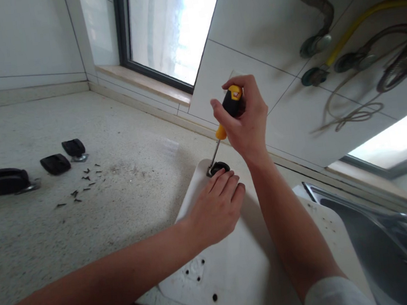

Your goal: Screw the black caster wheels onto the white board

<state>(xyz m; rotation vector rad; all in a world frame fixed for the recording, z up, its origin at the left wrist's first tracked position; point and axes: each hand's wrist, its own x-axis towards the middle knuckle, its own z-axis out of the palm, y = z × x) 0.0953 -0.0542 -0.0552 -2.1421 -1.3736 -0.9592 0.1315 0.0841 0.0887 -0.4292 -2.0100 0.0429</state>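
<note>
My right hand (249, 118) is wrapped round the black and yellow handle of a screwdriver (232, 101). The screwdriver slants down, its tip at the metal plate of a black caster (220, 167). That caster sits at the far corner of a white board (245, 260) lying on the counter. My left hand (218, 202) rests on the board, its fingertips against the caster; whether they grip it or only press on it I cannot tell. Screw holes show near the board's closer left corner. A screw under the tip is too small to make out.
On the speckled counter (129, 210) at left lie three more black casters (4, 181) and several small dark screws (86, 177). A metal sink (383, 244) is at right. Hoses and a yellow pipe (367, 9) run along the tiled wall. A window (171, 29) stands behind.
</note>
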